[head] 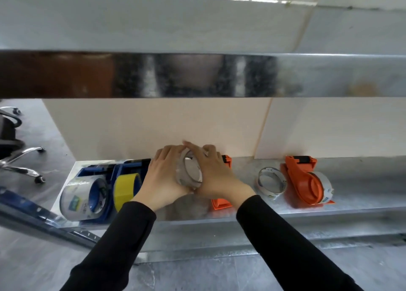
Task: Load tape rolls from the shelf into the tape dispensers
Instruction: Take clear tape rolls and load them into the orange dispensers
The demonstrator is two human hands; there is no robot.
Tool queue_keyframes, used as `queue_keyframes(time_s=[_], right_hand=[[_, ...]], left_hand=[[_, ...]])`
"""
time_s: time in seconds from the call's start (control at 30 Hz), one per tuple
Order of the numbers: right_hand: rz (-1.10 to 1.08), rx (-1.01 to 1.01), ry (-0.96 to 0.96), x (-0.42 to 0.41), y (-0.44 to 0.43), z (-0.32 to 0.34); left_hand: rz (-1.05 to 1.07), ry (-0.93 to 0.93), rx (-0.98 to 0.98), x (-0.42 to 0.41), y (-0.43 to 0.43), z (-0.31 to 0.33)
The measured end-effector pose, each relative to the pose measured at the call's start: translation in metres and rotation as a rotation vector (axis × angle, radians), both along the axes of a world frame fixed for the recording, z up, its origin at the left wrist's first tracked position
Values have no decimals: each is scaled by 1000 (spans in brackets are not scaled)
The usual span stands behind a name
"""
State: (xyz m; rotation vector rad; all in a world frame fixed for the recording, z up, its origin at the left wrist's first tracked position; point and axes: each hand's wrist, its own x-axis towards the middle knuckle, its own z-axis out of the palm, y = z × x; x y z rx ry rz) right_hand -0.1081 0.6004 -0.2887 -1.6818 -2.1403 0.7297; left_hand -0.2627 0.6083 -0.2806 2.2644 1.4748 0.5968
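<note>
On the galvanised steel shelf [362,189], close under a shiny beam [197,75], two blue dispensers [87,173] crowd the left edge, carrying a glossy clear roll [75,199] and a yellow roll [126,188]. Mid-shelf, left hand [163,178] and right hand [216,176] each curl their grip round a transparent tape roll [190,173], raised over a half-hidden orange dispenser [222,204]. Rightward, a thin ring-shaped roll [271,182] lies beside a loaded orange dispenser [305,183], open shelf beyond
</note>
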Motion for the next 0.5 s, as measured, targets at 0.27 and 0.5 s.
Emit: queue_keyframes(time_s=[0.27,0.5], right_hand=[[-190,54,578,67,-29,6],[-79,-147,800,118,-49,10]], left_hand=[[52,-718,-627,51,-10,22],[-187,-890,-823,95,-25,18]])
